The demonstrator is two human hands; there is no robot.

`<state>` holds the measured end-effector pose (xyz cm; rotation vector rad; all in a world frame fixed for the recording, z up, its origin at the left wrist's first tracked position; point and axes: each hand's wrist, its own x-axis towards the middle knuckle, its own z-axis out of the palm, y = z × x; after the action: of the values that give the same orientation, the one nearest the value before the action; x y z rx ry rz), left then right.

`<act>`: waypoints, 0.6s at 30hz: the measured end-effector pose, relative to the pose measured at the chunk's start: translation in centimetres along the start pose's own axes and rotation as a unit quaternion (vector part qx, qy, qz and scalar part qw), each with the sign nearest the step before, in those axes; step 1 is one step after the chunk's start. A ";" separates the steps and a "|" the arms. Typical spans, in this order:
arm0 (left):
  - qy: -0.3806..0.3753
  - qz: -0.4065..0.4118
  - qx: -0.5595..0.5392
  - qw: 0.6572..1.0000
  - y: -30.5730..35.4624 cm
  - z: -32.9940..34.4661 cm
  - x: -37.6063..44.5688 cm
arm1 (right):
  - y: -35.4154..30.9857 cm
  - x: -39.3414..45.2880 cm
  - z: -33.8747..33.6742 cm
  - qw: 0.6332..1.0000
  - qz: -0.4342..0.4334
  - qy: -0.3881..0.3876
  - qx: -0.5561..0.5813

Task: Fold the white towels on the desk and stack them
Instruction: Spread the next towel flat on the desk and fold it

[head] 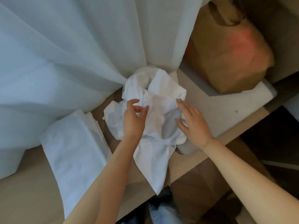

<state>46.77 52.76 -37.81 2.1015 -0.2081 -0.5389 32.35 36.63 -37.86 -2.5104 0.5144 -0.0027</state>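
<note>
A crumpled heap of white towels (155, 101) lies on the beige desk (24, 191), one corner hanging over the front edge. My left hand (133, 120) hovers on the heap's left side with fingers spread and curled, holding nothing. My right hand (192, 120) rests flat and open on the heap's right side. A stack of folded white towels (72, 151) sits on the desk to the left of the heap, apart from both hands.
A pale sheer curtain (72, 46) drapes onto the desk at the back and left. A brown paper bag (229, 50) stands at the back right beside a grey-white pad (226, 110). The desk's front edge runs diagonally below my arms.
</note>
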 end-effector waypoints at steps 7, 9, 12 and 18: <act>-0.058 -0.002 -0.009 0.998 0.0 -3.0 -2.6 | -1.7 0.0 1.0 0.990 0.090 0.057 0.097; -0.052 -0.016 -0.059 0.997 0.5 -4.5 -3.9 | -2.9 0.2 0.8 0.987 0.098 0.073 0.102; -0.053 -0.047 -0.145 0.987 1.7 -7.7 -6.0 | -5.2 -0.2 -0.3 0.985 0.079 0.098 0.117; -0.091 -0.036 -0.289 0.952 5.1 -14.9 -9.5 | -12.7 -3.0 -3.7 0.978 0.040 0.109 0.174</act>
<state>45.37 64.48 -23.67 1.4933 -0.0641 -0.7368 33.74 45.41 -27.63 -2.1543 0.6437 -0.3138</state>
